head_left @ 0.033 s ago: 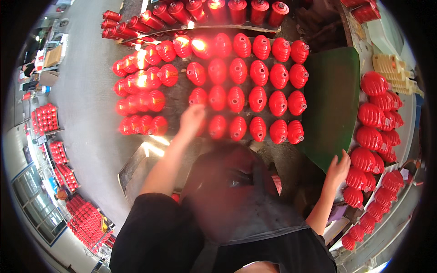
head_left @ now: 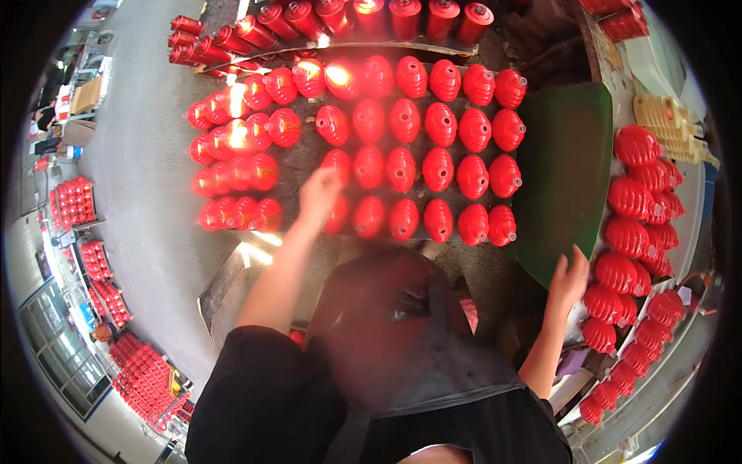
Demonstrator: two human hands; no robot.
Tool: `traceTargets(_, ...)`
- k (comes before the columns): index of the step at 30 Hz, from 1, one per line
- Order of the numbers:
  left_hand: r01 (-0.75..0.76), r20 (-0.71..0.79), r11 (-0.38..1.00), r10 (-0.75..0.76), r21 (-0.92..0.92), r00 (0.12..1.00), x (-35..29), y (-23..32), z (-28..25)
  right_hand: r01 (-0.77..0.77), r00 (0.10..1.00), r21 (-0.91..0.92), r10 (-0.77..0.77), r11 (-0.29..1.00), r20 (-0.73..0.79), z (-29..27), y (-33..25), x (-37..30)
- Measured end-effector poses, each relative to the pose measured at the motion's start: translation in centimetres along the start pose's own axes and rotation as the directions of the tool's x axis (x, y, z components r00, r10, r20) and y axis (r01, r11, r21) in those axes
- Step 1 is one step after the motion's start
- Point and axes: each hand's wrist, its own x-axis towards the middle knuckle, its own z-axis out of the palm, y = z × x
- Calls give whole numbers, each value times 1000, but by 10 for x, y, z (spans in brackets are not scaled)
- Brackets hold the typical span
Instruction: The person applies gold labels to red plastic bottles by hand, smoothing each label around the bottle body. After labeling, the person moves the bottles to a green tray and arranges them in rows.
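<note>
Loosely curled fingers shaped the left hand (head_left: pixel 319 192), which lay against, or just in front of, a ribbed red vessel (head_left: pixel 337 162) at the near left of the main block; whether the fingers had closed on it could not be told, the contact being blurred. The right hand (head_left: pixel 569 277) was parted, its fingers extended and slightly bent, with nothing visible in its grasp; it stood beside the lower right edge of a green panel (head_left: pixel 564 170), contact with which could not be determined. Black sleeves (head_left: pixel 263 387) covered both upper arms, the forearms being bare. Beyond the left hand, further red vessels (head_left: pixel 440 124) were set out in four rows on a dark table (head_left: pixel 301 151), many showing a small round neck; a bare strip separated this block from a second group (head_left: pixel 263 172) to the left, where bright light washed out several outlines. To the right of the panel, more ribbed vessels (head_left: pixel 630 195) lay clustered, with stacked cream pieces (head_left: pixel 665 127) past them. Behind the table, a line of red cylinders (head_left: pixel 406 19) stood along a curved ledge (head_left: pixel 371 45). Across the grey floor (head_left: pixel 147 155), at far left, loaded racks of red articles (head_left: pixel 143 371) adjoined a large window (head_left: pixel 66 352).
</note>
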Motion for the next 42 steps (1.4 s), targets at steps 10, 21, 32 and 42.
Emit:
traceTargets(10,-501,24,764,539,406,842,138,23,15,209,876,536,-400,818,270,217,-286,103)
traceTargets(21,-662,138,667,662,342,737,193,-5,79,336,856,306,-424,891,294,321,-342,132)
traceTargets(32,-607,187,749,577,265,795,199,-5,100,295,872,259,-370,920,321,320,-341,137)
traceTargets(42,-660,91,634,690,403,718,170,16,59,273,876,232,-341,934,340,320,-343,131)
